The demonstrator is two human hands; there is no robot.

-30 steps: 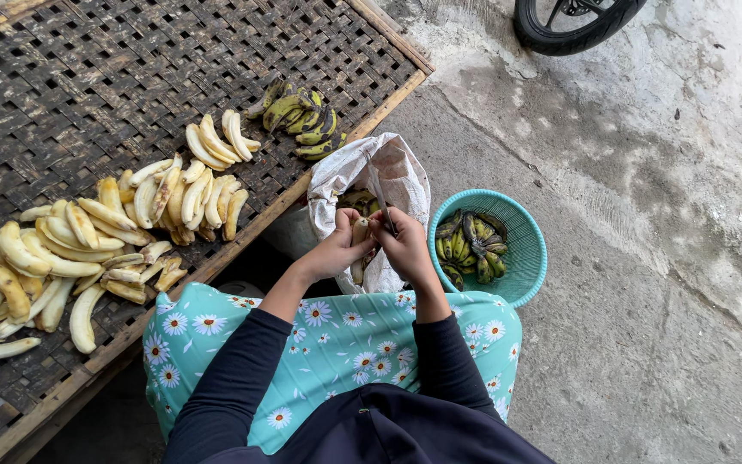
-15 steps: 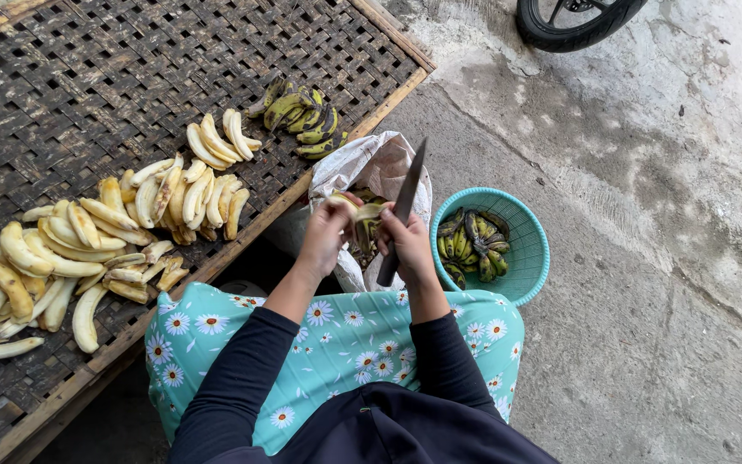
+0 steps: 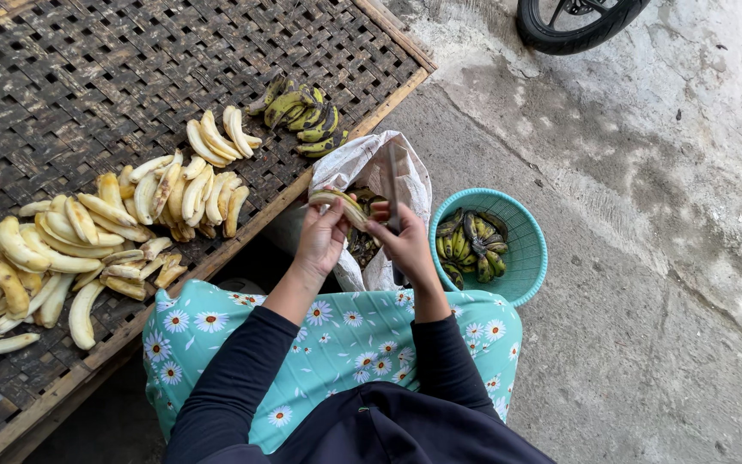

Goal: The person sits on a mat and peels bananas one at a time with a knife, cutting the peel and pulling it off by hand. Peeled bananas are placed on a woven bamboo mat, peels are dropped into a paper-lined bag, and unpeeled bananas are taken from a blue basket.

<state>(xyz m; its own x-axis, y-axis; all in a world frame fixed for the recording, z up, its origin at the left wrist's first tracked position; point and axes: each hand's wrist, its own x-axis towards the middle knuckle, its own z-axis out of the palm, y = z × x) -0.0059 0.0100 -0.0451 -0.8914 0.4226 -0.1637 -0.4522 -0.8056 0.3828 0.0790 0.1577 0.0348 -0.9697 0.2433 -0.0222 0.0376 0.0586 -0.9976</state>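
My left hand (image 3: 321,237) holds a small banana (image 3: 337,202) level over a white plastic bag (image 3: 362,172). My right hand (image 3: 405,245) grips a knife (image 3: 394,185) with its blade pointing up, close to the banana's right end. The bag sits open between my knees and holds dark peels. Many peeled bananas (image 3: 88,232) lie in rows on a woven bamboo rack (image 3: 62,94) to my left. A bunch of green unpeeled bananas (image 3: 302,112) rests near the rack's right edge.
A teal plastic basket (image 3: 526,258) with green bananas (image 3: 472,245) stands on the concrete floor at my right. A black tyre (image 3: 577,21) shows at the top edge. My lap wears a teal daisy-print cloth (image 3: 337,344).
Both hands have lifted out of the bag. The banana and the knife have come into view, and the blade has turned more upright beside the fruit.
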